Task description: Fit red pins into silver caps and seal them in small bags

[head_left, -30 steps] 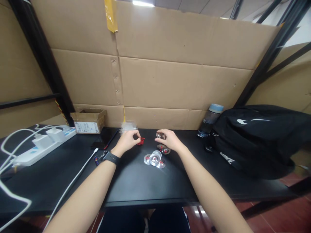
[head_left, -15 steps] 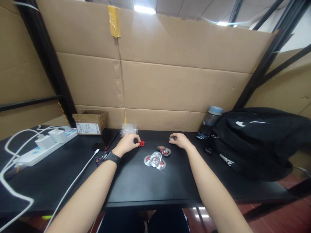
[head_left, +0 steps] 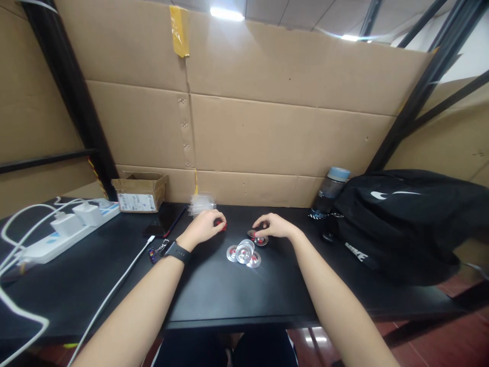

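Observation:
My left hand rests on the black table with thumb and forefinger closed around small red pieces, partly hidden by the fingers. My right hand hovers over two shiny metal discs with red centres, its thumb and forefinger apart at the edge of the farther one. Whether the fingertips touch it is hard to see. Closer to me lies an overlapping group of several similar discs, silvery with red middles.
Clear plastic bags lie behind my left hand. A phone, a small cardboard box and a white power strip with cables are to the left. A bottle and black backpack stand right. A cardboard wall closes the back.
My right hand has moved left and slightly nearer, from a disc farther right to the two discs, and its fingers have parted. My left hand stays by the red pieces, its fingers covering more of them.

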Available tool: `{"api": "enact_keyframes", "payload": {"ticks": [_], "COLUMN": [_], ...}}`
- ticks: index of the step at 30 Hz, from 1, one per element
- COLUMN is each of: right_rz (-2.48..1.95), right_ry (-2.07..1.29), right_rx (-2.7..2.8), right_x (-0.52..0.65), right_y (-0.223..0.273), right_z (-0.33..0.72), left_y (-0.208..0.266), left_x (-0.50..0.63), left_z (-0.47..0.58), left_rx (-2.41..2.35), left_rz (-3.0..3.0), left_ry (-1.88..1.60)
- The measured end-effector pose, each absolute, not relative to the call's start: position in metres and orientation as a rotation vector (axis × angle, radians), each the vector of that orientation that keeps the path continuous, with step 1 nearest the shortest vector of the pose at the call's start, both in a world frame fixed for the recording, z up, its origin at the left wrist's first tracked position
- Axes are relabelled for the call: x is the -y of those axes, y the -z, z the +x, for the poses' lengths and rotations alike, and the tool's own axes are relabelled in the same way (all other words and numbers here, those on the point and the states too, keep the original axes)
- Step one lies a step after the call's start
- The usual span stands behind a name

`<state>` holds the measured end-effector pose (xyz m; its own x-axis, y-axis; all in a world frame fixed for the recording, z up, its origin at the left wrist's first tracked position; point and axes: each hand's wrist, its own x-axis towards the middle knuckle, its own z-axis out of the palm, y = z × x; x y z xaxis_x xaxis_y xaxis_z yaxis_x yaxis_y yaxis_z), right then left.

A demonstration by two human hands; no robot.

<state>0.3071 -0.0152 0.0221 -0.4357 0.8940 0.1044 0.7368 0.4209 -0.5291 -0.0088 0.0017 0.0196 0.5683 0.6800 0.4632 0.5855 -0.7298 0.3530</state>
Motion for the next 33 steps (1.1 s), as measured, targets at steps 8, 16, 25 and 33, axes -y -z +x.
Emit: {"api": "enact_keyframes", "payload": {"ticks": [8,16,25,33], "right_rz": [-1.295,-0.875,-0.811,-1.103], "right_ry": [-0.473,-0.465,-0.588,-0.722], "right_rx": [2.309,2.192,2.195,2.000], "right_x": [0.028,0.039,0.044,0.023], "right_y": [-0.029,-0.036,-0.038,-0.029], "right_z": [0.279,0.250,0.242,0.265], "left_y": [-0.021,-0.014,-0.021,-0.016], "left_x": [0.004,0.012,0.018,-0.012], "left_z": [0.000,0.017,0.016,-0.009], "left_rx": [-1.014,-0.796,-0.743,-1.182], "left_rz": [2.616,2.376,2.446,2.481], "left_ry": [-0.885,-0.928,-0.888,-1.247]}}
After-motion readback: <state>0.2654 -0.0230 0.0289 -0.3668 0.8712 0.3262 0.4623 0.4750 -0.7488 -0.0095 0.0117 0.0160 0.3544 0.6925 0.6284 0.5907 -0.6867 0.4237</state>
